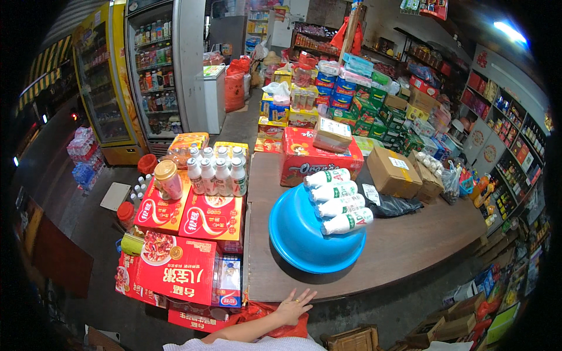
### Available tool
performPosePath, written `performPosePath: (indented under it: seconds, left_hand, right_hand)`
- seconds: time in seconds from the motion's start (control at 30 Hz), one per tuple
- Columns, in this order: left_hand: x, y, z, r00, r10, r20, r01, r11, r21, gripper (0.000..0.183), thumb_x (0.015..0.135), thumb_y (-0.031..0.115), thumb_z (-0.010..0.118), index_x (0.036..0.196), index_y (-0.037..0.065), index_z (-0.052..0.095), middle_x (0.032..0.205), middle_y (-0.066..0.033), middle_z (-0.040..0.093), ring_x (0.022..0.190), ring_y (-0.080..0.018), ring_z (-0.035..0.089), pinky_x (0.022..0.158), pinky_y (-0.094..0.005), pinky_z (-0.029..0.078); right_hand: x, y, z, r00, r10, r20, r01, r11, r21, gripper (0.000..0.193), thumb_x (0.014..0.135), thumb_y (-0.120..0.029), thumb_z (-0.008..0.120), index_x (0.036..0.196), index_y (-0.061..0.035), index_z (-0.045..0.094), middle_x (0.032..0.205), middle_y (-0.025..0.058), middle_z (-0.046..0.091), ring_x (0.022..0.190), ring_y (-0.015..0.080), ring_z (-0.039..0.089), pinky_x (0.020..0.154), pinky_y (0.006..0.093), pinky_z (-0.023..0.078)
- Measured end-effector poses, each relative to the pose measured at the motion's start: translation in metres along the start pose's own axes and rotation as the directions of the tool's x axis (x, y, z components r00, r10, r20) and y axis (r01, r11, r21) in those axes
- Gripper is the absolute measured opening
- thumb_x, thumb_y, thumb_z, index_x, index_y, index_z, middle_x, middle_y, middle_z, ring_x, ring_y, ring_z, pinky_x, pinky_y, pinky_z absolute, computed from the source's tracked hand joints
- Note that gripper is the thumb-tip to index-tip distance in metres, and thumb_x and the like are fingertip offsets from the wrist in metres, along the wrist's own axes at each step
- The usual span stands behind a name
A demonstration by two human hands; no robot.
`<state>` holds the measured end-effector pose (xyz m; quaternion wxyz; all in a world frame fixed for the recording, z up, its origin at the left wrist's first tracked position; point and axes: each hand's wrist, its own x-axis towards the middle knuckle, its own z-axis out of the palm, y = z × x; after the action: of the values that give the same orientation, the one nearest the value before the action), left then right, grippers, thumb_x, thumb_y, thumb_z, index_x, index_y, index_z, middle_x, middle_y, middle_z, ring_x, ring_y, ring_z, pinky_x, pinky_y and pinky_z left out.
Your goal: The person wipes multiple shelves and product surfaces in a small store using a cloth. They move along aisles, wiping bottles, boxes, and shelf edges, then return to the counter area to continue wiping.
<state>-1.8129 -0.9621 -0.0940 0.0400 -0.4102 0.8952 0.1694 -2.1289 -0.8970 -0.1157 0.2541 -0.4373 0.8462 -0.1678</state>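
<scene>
Plainly, one hand (294,304), fingers spread and holding nothing, rests at the near edge of the wooden tabletop (410,245); which hand cannot be told. Nearest is the blue basin (304,237), upside down with four white bottles (339,202) lying across it. Reaching it would need a stretch forward.

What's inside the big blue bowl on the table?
Four white bottles with green labels lie on their sides across the blue bowl, stacked in a row against its far rim. The rest of the inside looks bare; anything under the bottles is hidden.
</scene>
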Motion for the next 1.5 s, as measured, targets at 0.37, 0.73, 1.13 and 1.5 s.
performPosePath:
  seconds: [0.37, 0.73, 1.13, 1.5]
  left_hand:
    - [0.018, 0.002, 0.023, 0.998, -0.005, -0.065, 0.005, 1.0, -0.001, 0.071, 0.061, 0.023, 0.072, 0.129, 0.02, 0.052, 0.151, -0.0163, 0.019, 0.14, -0.0369, 0.016, 0.108, -0.0626, 0.011]
    - [0.029, -0.026, 0.062, 0.99, -0.141, 0.024, 0.132, 0.967, 0.218, 0.057, 0.068, 0.044, 0.07, 0.118, 0.021, 0.054, 0.155, -0.0162, -0.002, 0.143, -0.034, -0.005, 0.11, -0.0592, 0.007]
    - [0.04, 0.057, 0.06, 0.914, -0.221, -0.341, 0.406, 0.51, 0.758, 0.027, 0.094, 0.034, 0.043, 0.118, 0.034, 0.055, 0.144, -0.0092, 0.041, 0.128, -0.0251, 0.044, 0.1, -0.0446, 0.037]
    - [0.147, 0.143, 0.151, 0.936, 0.352, -0.019, -0.352, 0.936, 0.015, 0.033, 0.058, 0.016, 0.067, 0.09, 0.013, 0.067, 0.129, -0.0172, 0.051, 0.124, -0.038, 0.043, 0.102, -0.0505, 0.034]
  right_hand:
    - [-0.189, 0.267, 0.014, 0.634, 0.764, 0.12, -0.766, 0.642, -0.044, 0.033, 0.089, -0.026, 0.051, 0.103, 0.0005, 0.064, 0.096, 0.0196, 0.066, 0.082, 0.032, 0.064, 0.071, 0.0417, 0.052]
    - [-0.236, 0.312, -0.123, -0.033, 0.508, -0.861, -0.621, 0.664, 0.416, 0.024, 0.091, -0.023, 0.05, 0.098, -0.005, 0.064, 0.085, 0.022, 0.057, 0.086, 0.0391, 0.056, 0.077, 0.0472, 0.045]
    - [-0.203, 0.492, -0.341, -0.219, 0.272, -0.937, -0.719, 0.604, 0.343, 0.037, 0.081, -0.005, 0.058, 0.118, -0.0039, 0.057, 0.106, 0.0162, 0.053, 0.101, 0.0326, 0.051, 0.086, 0.0414, 0.042]
    - [-0.09, 0.62, -0.346, -0.057, 0.673, -0.737, -0.79, 0.421, 0.446, 0.033, 0.089, -0.01, 0.046, 0.119, -0.0028, 0.055, 0.121, 0.0161, 0.052, 0.109, 0.0349, 0.053, 0.093, 0.0428, 0.043]
